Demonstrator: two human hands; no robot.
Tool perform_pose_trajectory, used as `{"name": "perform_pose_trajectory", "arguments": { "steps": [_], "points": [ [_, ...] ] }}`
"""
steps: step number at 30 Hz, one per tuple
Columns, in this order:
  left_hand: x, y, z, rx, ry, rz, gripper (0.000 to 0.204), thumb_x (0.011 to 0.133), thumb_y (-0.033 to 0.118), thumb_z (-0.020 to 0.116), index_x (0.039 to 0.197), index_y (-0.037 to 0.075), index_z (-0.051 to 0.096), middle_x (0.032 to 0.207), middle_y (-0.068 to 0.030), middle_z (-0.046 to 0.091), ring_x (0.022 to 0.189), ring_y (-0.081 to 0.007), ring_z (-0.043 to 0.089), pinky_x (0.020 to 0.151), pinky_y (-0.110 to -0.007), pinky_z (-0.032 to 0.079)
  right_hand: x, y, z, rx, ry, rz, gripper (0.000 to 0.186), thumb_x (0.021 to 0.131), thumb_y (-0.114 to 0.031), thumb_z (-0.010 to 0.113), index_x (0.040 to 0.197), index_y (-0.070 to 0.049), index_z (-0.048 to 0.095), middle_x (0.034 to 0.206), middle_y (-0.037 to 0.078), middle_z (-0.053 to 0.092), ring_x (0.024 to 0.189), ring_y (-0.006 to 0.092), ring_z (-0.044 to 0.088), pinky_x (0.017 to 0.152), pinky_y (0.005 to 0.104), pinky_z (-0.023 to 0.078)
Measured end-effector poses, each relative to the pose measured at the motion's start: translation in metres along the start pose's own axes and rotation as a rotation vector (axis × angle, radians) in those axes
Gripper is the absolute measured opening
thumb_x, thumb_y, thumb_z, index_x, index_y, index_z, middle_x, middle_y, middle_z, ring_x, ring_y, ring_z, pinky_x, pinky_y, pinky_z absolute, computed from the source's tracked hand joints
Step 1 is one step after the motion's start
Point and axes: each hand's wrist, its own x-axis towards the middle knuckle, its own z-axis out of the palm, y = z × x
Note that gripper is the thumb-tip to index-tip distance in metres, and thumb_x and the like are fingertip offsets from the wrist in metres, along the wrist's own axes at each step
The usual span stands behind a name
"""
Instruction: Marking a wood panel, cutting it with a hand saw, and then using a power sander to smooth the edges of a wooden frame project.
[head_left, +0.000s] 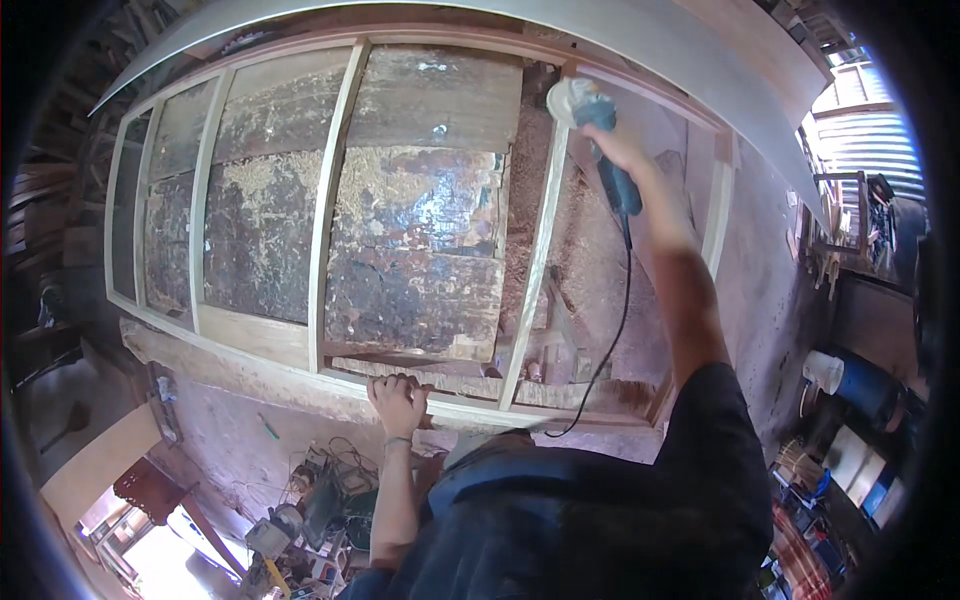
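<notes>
A large pale wooden frame (537, 260) with several crossbars lies across a worn, stained workbench top (415, 210). My right hand (617, 150) reaches far forward, wrapped round the body of a teal angle grinder (620, 187). The grinder's round, pale disc end (572, 102) is at the far end of a crossbar, close to the far rail; whether it touches the wood I cannot tell. From the grinder a black cord (618, 335) hangs back toward my body. On the near rail, left of my body, my left hand (398, 402) curls its fingers over the edge.
Sawdust (375, 190) covers parts of the bench. A long pale board (640, 40) arches along the far side. Cables and tools (330, 500) are heaped at lower left. A blue barrel (865, 390) lies at the right, near a bright corrugated wall (870, 150).
</notes>
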Motion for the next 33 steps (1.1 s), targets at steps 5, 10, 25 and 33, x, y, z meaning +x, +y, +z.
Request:
{"name": "perform_pose_trajectory", "arguments": {
  "steps": [5, 10, 25, 33],
  "points": [
    [-0.005, -0.006, -0.001, -0.014, -0.043, 0.007, 0.02, 0.076, 0.028, 0.058, 0.076, 0.009, 0.065, 0.082, -0.0074, 0.061, 0.094, -0.0285, 0.052, 0.1, -0.048, 0.028, -0.111, 0.009, 0.04, 0.09, -0.055, -0.099, 0.051, 0.079, -0.038, 0.063, 0.116, -0.003, 0.061, 0.103, 0.017, 0.066, 0.097, 0.0275, 0.063, 0.087, 0.0374, 0.047],
    [-0.006, -0.019, 0.003, -0.08, -0.125, -0.007, 0.027, 0.079, 0.035, 0.06, 0.082, 0.009, 0.068, 0.089, -0.0083, 0.063, 0.099, -0.0294, 0.051, 0.103, -0.048, 0.026, -0.241, -0.015, 0.071, 0.194, -0.153, -0.03, 0.041, 0.077, -0.029, 0.069, 0.106, -0.001, 0.062, 0.097, 0.02, 0.066, 0.094, 0.0274, 0.064, 0.082, 0.0384, 0.048],
    [-0.118, -0.179, -0.052, -0.325, 0.301, -0.168, 0.035, 0.083, 0.017, 0.062, 0.114, 0.003, 0.058, 0.119, -0.0213, 0.054, 0.113, -0.0366, 0.05, 0.098, -0.046, 0.038, -0.495, -0.113, 0.24, 0.068, -0.119, 0.029, 0.061, 0.069, -0.034, 0.074, 0.111, 0.007, 0.058, 0.1, 0.024, 0.066, 0.092, 0.0357, 0.065, 0.083, 0.0417, 0.049],
    [-0.285, -0.41, 0.008, 0.029, -0.082, -0.275, 0.035, 0.091, 0.028, 0.053, 0.115, 0.004, 0.059, 0.103, -0.0186, 0.062, 0.099, -0.0367, 0.057, 0.091, -0.045, 0.044, -0.449, -0.241, 0.35, -0.067, -0.207, -0.302, 0.066, 0.068, -0.04, 0.071, 0.113, 0.005, 0.056, 0.097, 0.028, 0.065, 0.095, 0.044, 0.062, 0.083, 0.047, 0.049]
  ]
}}
